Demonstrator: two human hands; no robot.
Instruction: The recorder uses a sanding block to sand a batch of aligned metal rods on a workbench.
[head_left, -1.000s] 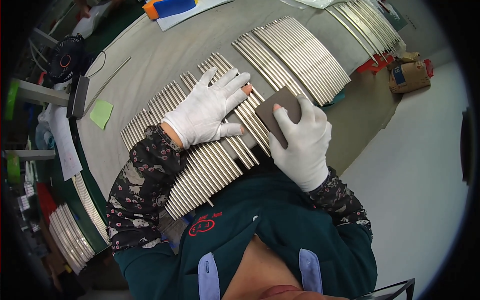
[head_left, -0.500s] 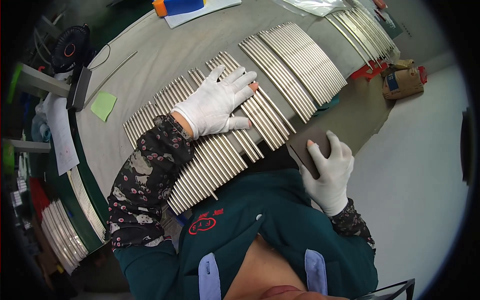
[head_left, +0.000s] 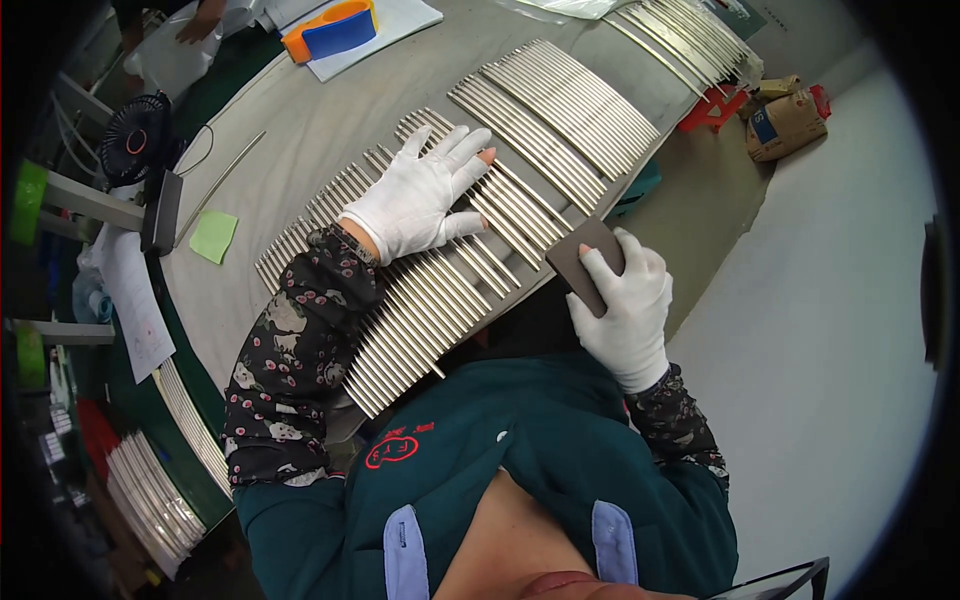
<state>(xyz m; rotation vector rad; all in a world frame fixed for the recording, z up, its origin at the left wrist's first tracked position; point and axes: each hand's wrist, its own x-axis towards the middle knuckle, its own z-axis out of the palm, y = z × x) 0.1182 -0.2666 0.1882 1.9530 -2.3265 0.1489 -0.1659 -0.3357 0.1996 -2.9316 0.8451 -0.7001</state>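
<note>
My left hand (head_left: 415, 198), in a white glove with some bare fingertips, lies flat with fingers spread across a row of shiny metal rods (head_left: 425, 312). The rods lie side by side on the grey table (head_left: 200, 290), and their near ends reach its edge. My right hand (head_left: 632, 312), gloved the same way, grips a dark brown rectangular block (head_left: 588, 262) between thumb and fingers. The block is at the table's near edge, beside the rod ends; whether it touches them I cannot tell. A separate group of rods (head_left: 570, 125) lies to the right of my left hand.
More rods (head_left: 690, 45) lie at the far right. A blue and orange tape dispenser (head_left: 335, 30) rests on white paper at the back. Left are a green note (head_left: 213, 237), a black fan (head_left: 137, 140) and a lone rod (head_left: 225, 185). Another person's hand (head_left: 200, 22) shows far left.
My right hand has brought the block up and left to the table's edge. My left hand stays spread on the rods. The whole view has shifted slightly, and another person's hand now shows.
</note>
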